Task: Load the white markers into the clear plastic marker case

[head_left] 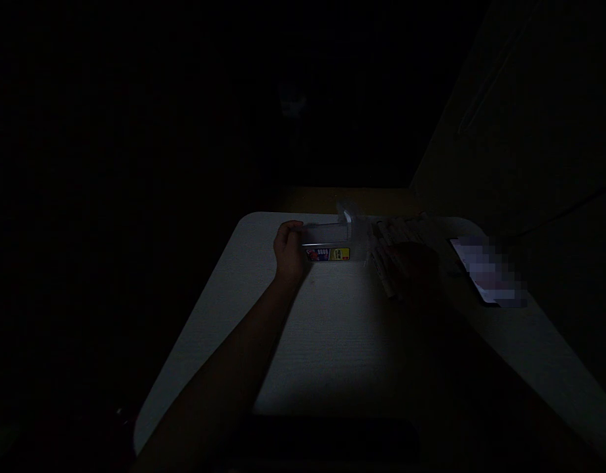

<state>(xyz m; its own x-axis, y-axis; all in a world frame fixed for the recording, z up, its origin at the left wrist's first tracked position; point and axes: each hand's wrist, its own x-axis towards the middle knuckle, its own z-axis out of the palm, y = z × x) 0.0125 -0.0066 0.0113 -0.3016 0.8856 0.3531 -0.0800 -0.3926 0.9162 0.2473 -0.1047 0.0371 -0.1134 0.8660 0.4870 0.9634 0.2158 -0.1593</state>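
Observation:
A clear plastic case (325, 234) with a colourful purple and yellow label on its front lies near the far side of the white table (323, 328). My left hand (287, 246) is closed around the case's left end. To the right of the case lie several slim, pale sticks that look like marker pens (382, 269), side by side and slanted. Over them, in deep shadow, is my right hand (416, 263). Its fingers are too dark to make out, so whether it grips any of the pens is unclear.
A phone (483, 272) with a lit, blurred screen lies at the table's right side. Beyond it, a dark cable (569, 213) runs off to the right beside a wall (530, 131). The surroundings are nearly black.

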